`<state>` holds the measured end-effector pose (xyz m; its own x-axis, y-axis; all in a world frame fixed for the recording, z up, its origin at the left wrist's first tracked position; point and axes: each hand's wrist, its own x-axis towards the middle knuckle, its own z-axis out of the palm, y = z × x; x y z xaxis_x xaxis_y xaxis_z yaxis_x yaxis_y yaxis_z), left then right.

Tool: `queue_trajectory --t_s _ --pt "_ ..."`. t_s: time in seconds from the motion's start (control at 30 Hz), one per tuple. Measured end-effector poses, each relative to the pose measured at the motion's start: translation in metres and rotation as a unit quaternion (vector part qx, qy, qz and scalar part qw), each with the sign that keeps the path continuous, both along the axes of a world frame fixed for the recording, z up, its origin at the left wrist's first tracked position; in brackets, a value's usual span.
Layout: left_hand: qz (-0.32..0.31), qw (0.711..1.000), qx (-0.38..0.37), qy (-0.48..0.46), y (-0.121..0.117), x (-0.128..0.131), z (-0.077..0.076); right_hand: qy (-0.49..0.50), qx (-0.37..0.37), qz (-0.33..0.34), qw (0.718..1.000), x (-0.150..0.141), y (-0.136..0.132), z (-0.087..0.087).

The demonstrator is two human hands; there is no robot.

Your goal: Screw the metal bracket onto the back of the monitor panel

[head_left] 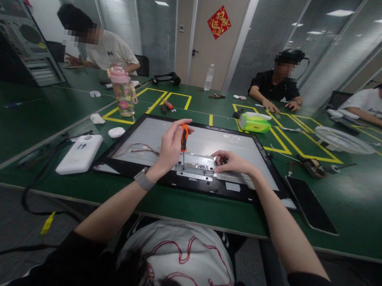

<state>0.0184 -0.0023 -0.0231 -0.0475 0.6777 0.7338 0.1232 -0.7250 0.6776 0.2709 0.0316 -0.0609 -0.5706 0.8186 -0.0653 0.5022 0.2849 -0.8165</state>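
A display panel point(247, 154) with a black frame lies flat, its grey metal back upward. On its near edge sits a silver metal bracket point(197, 162) with several connectors along it. My left hand point(172, 145), a watch on its wrist, is closed around an orange and black screwdriver point(184, 138). The screwdriver stands nearly upright, its shaft pointing down at the bracket's left part. My right hand point(229, 162) grips the bracket's right end between thumb and fingers. Thin wires point(135, 148) run over the panel left of the bracket.
A white power bank point(79, 154) and a white mouse-like object point(117, 132) lie left of the panel. A phone point(311, 204) lies to the right. Beyond stand a pink-lidded bottle point(122, 91) and a green tissue pack point(254, 122). Several people sit around the table.
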Motion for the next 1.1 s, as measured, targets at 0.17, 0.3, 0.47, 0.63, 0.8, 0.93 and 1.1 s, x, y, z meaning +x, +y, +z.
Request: queue_trajectory --t_s 0.17,0.3,0.47,0.63,0.8,0.93,1.1 --pt "-0.031 0.999 0.007 0.003 0.0013 0.0001 -0.0018 0.004 0.001 -0.001 1.0 -0.0001 0.0 -0.0007" --pt "-0.023 0.999 0.018 0.013 0.001 0.001 -0.0028 0.003 0.002 0.0 1.0 -0.0005 0.0 -0.0001" --pt "0.069 0.995 0.063 0.034 -0.0016 0.0008 -0.0028 -0.002 0.004 -0.003 1.0 0.0001 0.0018 -0.002" --pt "0.066 0.996 0.062 0.025 -0.0035 -0.0019 -0.0028 0.0 0.005 0.001 1.0 0.0001 0.0012 -0.0009" --pt "0.047 0.998 0.036 0.015 -0.0004 -0.0021 -0.0045 -0.006 0.001 -0.004 1.0 -0.0005 -0.0005 0.0012" --pt "0.068 0.996 0.056 0.023 0.0007 -0.0005 -0.0049 -0.006 0.006 0.003 1.0 0.0002 0.0008 -0.0002" --pt "0.079 0.995 0.055 0.026 -0.0002 -0.0001 -0.0034 -0.001 0.005 0.001 1.0 0.0002 0.001 -0.0008"
